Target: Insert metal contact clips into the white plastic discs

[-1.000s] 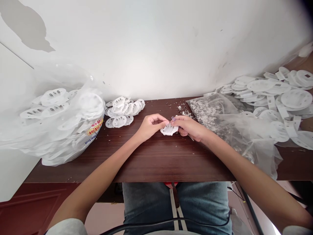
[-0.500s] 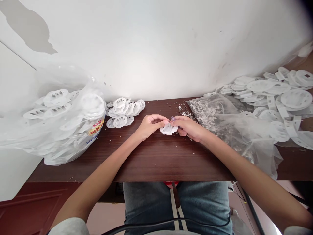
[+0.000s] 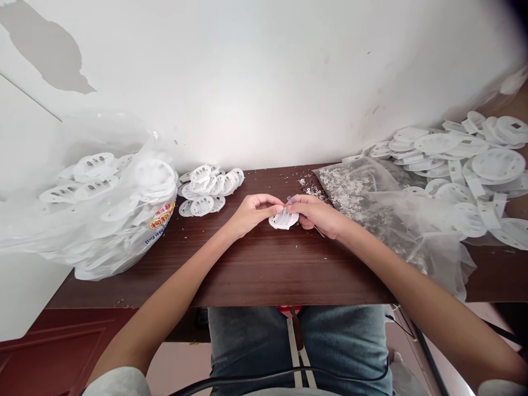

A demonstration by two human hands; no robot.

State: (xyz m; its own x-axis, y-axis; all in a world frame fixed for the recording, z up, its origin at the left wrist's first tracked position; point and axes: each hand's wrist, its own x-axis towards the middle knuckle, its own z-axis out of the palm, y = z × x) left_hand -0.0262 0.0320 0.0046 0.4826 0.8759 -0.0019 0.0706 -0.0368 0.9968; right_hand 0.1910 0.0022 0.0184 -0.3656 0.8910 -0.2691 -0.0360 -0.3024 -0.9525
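Over the middle of the table, my left hand (image 3: 258,214) pinches the far edge of a small white slotted plastic disc (image 3: 284,220) between thumb and fingertips. My right hand (image 3: 317,213) is closed at the disc's right side, its fingertips nearly meeting those of the left. A slim tool with a see-through purple end (image 3: 291,201) sticks up from my right fingers, and a thin metal part shows below that hand. What the fingertips press on is hidden.
Similar discs lie piled (image 3: 210,187) at the left, beside a full plastic bag (image 3: 124,220). At the right, a clear bag of tiny metal clips (image 3: 346,187) lies before a heap of white plates (image 3: 462,159). Loose bits dot the brown table (image 3: 256,275); a wall stands behind.
Both hands keep their grip on the disc and hardly move. The whole view has shifted very slightly.
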